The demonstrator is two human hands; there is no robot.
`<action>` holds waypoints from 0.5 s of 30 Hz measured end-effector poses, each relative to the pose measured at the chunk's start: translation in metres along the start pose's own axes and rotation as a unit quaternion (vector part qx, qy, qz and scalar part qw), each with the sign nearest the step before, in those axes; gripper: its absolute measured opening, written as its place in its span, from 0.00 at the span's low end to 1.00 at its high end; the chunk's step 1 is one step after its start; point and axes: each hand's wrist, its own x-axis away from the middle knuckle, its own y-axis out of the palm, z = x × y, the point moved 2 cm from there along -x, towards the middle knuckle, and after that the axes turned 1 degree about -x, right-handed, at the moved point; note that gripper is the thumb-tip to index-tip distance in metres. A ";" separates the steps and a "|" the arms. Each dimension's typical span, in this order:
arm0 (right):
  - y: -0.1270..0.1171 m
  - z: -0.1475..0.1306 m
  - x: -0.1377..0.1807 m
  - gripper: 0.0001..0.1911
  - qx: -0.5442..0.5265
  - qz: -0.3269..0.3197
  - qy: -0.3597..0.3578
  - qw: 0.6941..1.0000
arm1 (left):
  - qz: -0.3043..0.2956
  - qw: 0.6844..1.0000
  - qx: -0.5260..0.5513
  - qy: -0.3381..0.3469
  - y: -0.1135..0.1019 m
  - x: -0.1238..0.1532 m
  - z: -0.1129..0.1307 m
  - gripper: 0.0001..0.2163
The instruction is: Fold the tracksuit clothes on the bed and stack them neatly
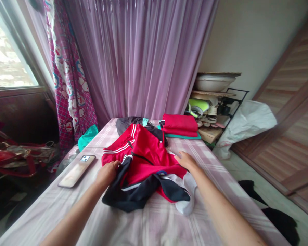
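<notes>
A red, navy and white track jacket (149, 147) lies crumpled on the bed, with white stripes along its ribbed trim and a dark zipper across the red part. My left hand (108, 173) is closed on its left side, where the red trim meets a navy section. On the opposite side, my right hand (187, 161) has its fingers closed at the red fabric's edge; the thumb side partly hides the grip. Navy and white parts of the jacket spread toward me between both forearms, and a round blue badge (161, 173) shows on the front.
A phone (77, 171) lies face down at the left. Behind the jacket are a folded red garment (180, 125) on a teal one and dark clothes (128, 123). Teal cloth (88, 137) hangs at the left edge. A rack (231, 116) and white sack (246, 123) stand right.
</notes>
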 end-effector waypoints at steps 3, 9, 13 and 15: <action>0.004 0.027 -0.001 0.16 -0.030 -0.055 0.016 0.998 | -0.046 0.998 -0.043 0.001 -0.018 0.000 -0.016 0.15; 0.004 0.036 0.014 0.19 -0.241 -0.225 -0.012 0.944 | 0.013 0.997 -0.078 0.011 -0.059 -0.033 -0.031 0.17; -0.017 0.051 0.022 0.25 -0.313 -0.284 0.038 0.906 | 0.040 0.999 -0.024 0.017 -0.056 -0.077 -0.024 0.19; -0.022 0.060 0.026 0.25 -0.328 -0.295 0.075 0.894 | 0.018 1.000 -0.006 0.014 -0.043 -0.091 -0.019 0.20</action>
